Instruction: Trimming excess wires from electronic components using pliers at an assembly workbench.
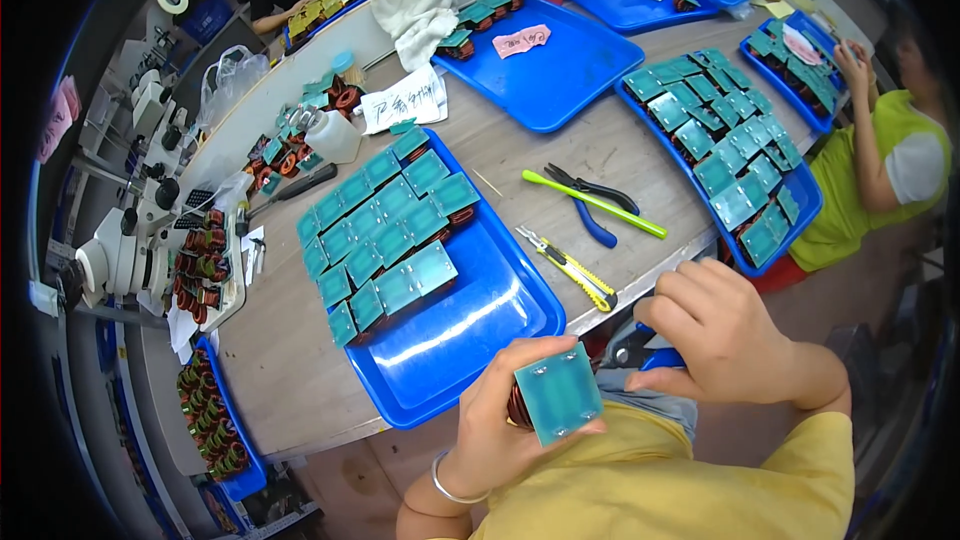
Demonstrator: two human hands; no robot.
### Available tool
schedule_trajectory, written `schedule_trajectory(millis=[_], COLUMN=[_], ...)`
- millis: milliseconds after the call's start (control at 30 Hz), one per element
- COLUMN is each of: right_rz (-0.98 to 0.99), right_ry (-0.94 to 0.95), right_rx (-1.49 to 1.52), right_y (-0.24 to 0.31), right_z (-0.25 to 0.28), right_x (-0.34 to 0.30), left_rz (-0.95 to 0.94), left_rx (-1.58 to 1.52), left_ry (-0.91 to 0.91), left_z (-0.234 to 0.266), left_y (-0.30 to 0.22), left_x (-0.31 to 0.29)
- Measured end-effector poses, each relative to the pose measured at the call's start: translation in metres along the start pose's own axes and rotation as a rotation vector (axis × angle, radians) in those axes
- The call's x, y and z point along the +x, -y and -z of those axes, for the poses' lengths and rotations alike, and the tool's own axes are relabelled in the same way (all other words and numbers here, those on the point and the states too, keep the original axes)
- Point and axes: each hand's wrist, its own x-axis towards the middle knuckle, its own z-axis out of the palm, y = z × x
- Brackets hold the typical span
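My left hand (505,420) is closed around a copper-wound coil with a square green circuit board (560,395) on it. The board faces up, with shiny solder points near two of its edges. Just right of it, my right hand (715,330) is closed on blue-handled pliers (662,360), whose dark head lies close to the board; the fingers partly hide them. Ahead of my left hand is a blue tray (440,380) bearing rows of similar green-board coils (385,230). A yellow utility knife (575,272) lies on the table ahead of my hands.
Beyond the knife lie dark-blue pliers (597,205) and a lime-green stick (595,204). Another filled tray (735,155) stands right, near a co-worker in lime green (880,160). Farther back are a large blue tray (560,90), a white cloth (420,10) and a bottle (332,137). Microscopes (120,250) stand left.
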Motion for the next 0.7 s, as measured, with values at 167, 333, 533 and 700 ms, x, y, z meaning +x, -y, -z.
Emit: schedule_trajectory(millis=[167, 333, 533, 700], right_rz=[-0.007, 0.0, 0.0, 0.021], right_ry=[-0.033, -0.036, -0.023, -0.053], right_rx=[-0.032, -0.055, -0.109, -0.118], right_y=[0.003, 0.007, 0.012, 0.012], right_z=[0.0, 0.002, 0.007, 0.005], right_x=[0.0, -0.002, -0.002, -0.003], left_rz=[-0.112, -0.162, -0.219, -0.265], left_rx=[0.085, 0.113, 0.155, 0.181], left_ry=[0.018, 0.036, 0.029, 0.051], left_z=[-0.001, -0.001, -0.002, 0.0], left_y=[-0.002, -0.003, -0.005, -0.009], left_x=[-0.001, -0.001, -0.001, 0.0])
